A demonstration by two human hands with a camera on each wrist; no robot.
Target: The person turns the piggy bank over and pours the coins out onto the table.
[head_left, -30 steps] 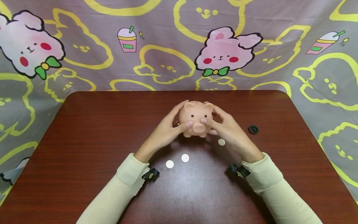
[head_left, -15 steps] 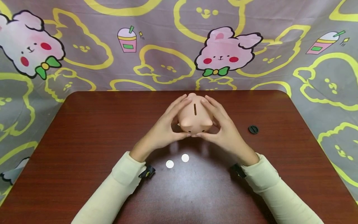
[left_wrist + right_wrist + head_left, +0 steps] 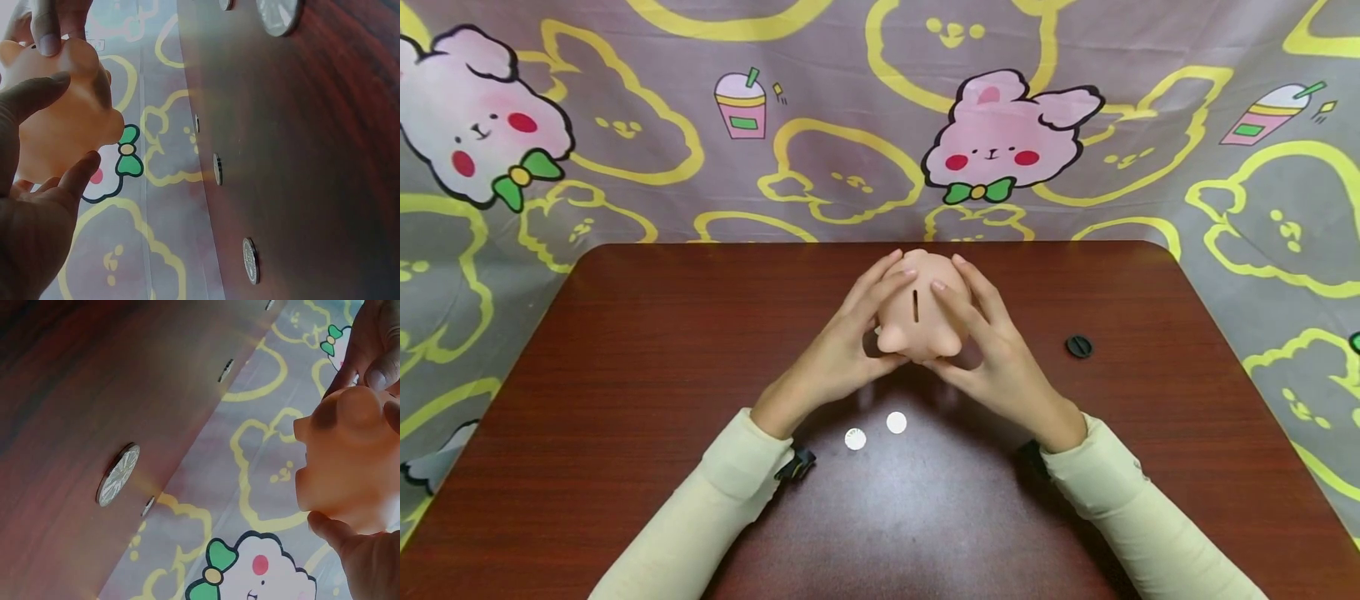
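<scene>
A peach-coloured piggy bank (image 3: 925,271) is held up between both hands near the far side of the table, its coin slot and ears towards the head camera. My left hand (image 3: 841,343) grips its left side, fingers over the top and thumb below. Mirroring that, my right hand (image 3: 1006,354) grips the right side. In the left wrist view the bank's body (image 3: 56,140) shows between the hands, with a thumb and fingers round it. The right wrist view has its underside and stubby feet (image 3: 302,487) facing the camera. Most of its face is hidden.
Two bright coins, a left one (image 3: 855,438) and a right one (image 3: 897,422), lie on the brown table (image 3: 662,350) between the forearms. A black round plug (image 3: 1080,347) lies right of the hands. Behind the table hangs a patterned curtain (image 3: 850,83).
Both hands have tipped the piggy bank so its face turned down and its slot came into view, then shifted slightly. A coin beside the right hand is now hidden in the head view.
</scene>
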